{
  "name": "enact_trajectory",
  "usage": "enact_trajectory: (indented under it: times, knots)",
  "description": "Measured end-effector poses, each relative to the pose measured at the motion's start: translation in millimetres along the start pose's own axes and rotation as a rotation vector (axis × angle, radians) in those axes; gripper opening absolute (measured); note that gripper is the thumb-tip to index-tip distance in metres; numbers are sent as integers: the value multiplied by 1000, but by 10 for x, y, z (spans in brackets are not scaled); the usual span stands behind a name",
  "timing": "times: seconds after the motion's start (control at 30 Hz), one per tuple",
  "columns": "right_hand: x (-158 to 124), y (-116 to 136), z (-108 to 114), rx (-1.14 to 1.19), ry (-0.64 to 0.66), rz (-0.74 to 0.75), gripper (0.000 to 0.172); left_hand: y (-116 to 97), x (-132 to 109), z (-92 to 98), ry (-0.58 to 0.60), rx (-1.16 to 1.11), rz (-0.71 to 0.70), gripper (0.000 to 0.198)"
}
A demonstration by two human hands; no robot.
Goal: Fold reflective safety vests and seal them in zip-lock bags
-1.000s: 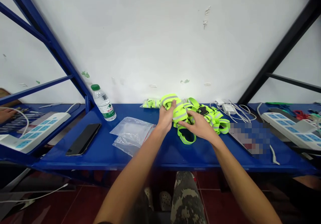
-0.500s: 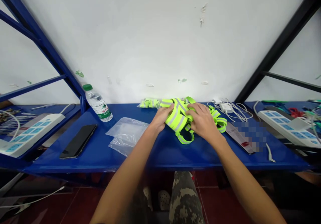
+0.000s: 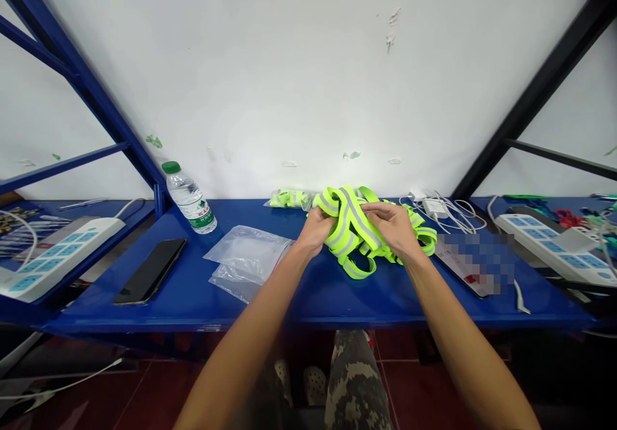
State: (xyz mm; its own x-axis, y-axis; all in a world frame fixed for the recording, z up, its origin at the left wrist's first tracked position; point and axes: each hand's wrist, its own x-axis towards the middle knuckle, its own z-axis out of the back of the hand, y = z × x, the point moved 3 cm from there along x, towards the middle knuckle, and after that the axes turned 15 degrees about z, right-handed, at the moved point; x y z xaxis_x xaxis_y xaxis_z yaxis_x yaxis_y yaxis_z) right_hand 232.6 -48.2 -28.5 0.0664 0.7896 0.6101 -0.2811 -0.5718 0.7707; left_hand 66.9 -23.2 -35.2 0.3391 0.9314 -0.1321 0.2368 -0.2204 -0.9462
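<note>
A tangle of neon-yellow reflective straps (image 3: 349,224) with silver-grey stripes lies on the blue table between my hands. My left hand (image 3: 319,229) is closed on the left side of the straps. On the right, my right hand (image 3: 393,224) pinches a part of them, thumb and fingers together. One strap loop hangs forward toward the table's front. Behind my left hand, a clear plastic bag with similar yellow straps (image 3: 289,198) rests near the wall. Left of my left forearm lie several clear plastic bags (image 3: 248,253), flat and overlapping.
At left stand a water bottle (image 3: 191,197) with a green cap and a black phone (image 3: 150,272). White cables with a charger (image 3: 434,208) and a flat device (image 3: 463,266), partly blurred out, lie at right. Power strips (image 3: 554,247) and blue frame posts flank the table.
The straps between my hands have been spread from a folded bunch into looser loops. My right hand has shifted slightly right, my left hand slightly right as well.
</note>
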Motion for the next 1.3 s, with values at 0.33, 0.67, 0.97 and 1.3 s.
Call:
enact_trajectory:
  times: [0.33, 0.67, 0.97, 1.3]
  knots:
    - [-70, 175, -8, -332, 50, 143, 31, 20, -30, -56, 114, 219, -72, 39]
    - [-147, 226, -125, -714, 132, 536, 34, 101, -59, -64, -57, 177, 29, 56]
    - [-163, 158, -182, -739, 209, 522, 41, 89, -37, 0, -190, 493, -130, 58]
    - [-234, 180, -267, -812, 214, 481, 34, 45, -114, -67, -444, 680, -221, 58]
